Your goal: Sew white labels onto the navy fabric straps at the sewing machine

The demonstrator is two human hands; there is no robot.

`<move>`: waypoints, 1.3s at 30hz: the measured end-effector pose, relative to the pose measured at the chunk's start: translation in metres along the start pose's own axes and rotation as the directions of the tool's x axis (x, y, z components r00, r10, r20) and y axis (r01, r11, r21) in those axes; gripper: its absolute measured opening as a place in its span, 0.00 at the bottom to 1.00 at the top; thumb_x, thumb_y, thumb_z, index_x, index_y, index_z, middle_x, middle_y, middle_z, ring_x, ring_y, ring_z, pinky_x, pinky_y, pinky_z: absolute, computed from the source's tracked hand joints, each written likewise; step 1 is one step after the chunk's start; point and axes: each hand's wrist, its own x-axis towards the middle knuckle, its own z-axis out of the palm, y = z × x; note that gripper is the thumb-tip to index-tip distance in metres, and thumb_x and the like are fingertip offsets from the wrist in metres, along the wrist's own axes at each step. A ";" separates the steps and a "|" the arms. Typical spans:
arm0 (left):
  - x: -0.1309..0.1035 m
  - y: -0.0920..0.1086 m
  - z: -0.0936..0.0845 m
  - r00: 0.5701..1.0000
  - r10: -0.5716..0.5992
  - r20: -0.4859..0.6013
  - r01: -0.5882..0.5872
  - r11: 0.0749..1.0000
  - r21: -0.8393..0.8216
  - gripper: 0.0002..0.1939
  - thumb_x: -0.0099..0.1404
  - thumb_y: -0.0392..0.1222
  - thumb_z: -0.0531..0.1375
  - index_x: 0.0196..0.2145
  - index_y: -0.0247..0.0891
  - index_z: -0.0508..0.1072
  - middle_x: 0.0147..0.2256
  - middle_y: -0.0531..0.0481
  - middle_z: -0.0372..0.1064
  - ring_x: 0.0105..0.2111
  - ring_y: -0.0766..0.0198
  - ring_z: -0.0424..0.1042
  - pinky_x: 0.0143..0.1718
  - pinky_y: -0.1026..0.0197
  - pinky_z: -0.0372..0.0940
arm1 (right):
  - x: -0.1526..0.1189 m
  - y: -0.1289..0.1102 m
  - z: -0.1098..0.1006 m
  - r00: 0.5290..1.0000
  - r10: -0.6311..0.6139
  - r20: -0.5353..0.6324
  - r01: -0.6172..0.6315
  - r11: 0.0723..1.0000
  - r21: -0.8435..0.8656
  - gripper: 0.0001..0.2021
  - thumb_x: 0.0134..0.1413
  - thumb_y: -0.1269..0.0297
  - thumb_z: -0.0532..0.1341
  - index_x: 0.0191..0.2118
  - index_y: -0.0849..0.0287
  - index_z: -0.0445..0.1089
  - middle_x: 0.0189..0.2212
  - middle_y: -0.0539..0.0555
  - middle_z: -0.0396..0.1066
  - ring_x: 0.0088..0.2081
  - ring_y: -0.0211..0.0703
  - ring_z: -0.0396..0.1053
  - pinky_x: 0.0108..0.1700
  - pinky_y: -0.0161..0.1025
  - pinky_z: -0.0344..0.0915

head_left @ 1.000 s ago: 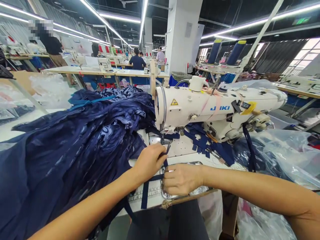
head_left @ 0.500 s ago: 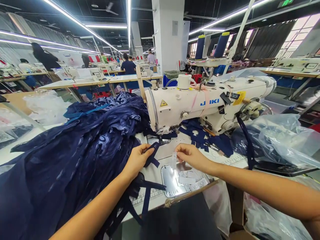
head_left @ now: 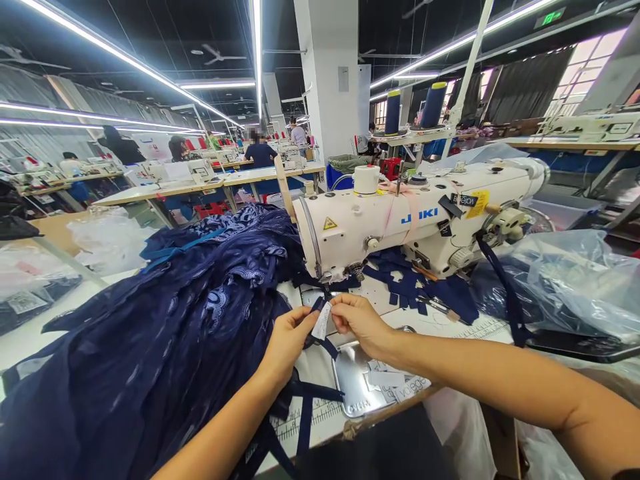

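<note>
Just in front of the needle area of the white sewing machine, my left hand pinches a dark blue fabric strip. My right hand pinches a small white label, which lies against the strip beside my left fingertips. Dark blue sheer fabric with pale patterned parts is heaped left of the machine. Below my right hand, a shiny metal tray holds several white labels.
Cut navy pieces and tweezers lie right of the needle area. Plastic-wrapped fabric sits farther right. Blue thread cones stand behind. Other people sit at machines in the background.
My right hand has moved left with the white label, bringing it from above the tray to the dark strip in my left hand. The camera view has shifted slightly.
</note>
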 end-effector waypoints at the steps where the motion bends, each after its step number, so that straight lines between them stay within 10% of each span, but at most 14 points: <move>1: 0.000 -0.001 0.000 1.000 0.014 -0.006 -0.014 1.000 0.007 0.15 0.47 0.51 0.61 0.20 0.34 0.70 0.18 0.56 0.61 0.20 0.72 0.55 0.23 0.68 0.51 | 0.002 0.000 0.002 1.000 -0.004 -0.018 0.004 1.000 -0.006 0.03 0.34 0.74 0.52 0.18 0.62 0.61 0.09 0.43 0.56 0.13 0.27 0.49 0.19 0.29 0.45; 14: 0.000 -0.010 0.004 0.979 0.176 -0.107 -0.137 0.944 0.301 0.14 0.45 0.49 0.62 0.21 0.34 0.71 0.13 0.60 0.49 0.17 0.73 0.47 0.19 0.66 0.44 | 0.006 0.009 0.007 0.992 -0.017 -0.124 0.015 1.000 -0.018 0.03 0.33 0.74 0.52 0.17 0.61 0.60 0.10 0.42 0.53 0.15 0.28 0.49 0.19 0.29 0.47; 19: 0.001 -0.008 -0.002 0.992 0.096 -0.083 -0.085 0.988 0.129 0.14 0.46 0.50 0.61 0.20 0.34 0.70 0.18 0.57 0.57 0.20 0.72 0.53 0.21 0.67 0.48 | 0.007 0.009 -0.003 0.990 -0.089 -0.106 0.086 0.996 -0.031 0.07 0.37 0.74 0.51 0.24 0.62 0.64 0.12 0.43 0.56 0.16 0.29 0.51 0.21 0.31 0.49; 26: 0.004 -0.007 -0.007 0.999 -0.040 0.016 0.040 0.999 -0.021 0.14 0.43 0.48 0.64 0.18 0.34 0.69 0.18 0.56 0.60 0.21 0.72 0.55 0.24 0.67 0.51 | 0.015 0.007 -0.017 0.971 -0.087 0.221 0.113 0.988 -0.107 0.10 0.38 0.60 0.62 0.26 0.62 0.67 0.22 0.46 0.63 0.25 0.30 0.59 0.32 0.33 0.55; 39: 0.003 -0.002 -0.005 0.998 0.032 0.059 -0.036 0.998 0.060 0.12 0.41 0.46 0.64 0.22 0.34 0.72 0.19 0.55 0.63 0.21 0.71 0.57 0.24 0.67 0.51 | 0.021 0.003 -0.023 0.966 -0.146 0.212 0.203 0.939 -0.277 0.09 0.38 0.62 0.61 0.20 0.63 0.67 0.17 0.46 0.61 0.22 0.32 0.57 0.28 0.33 0.54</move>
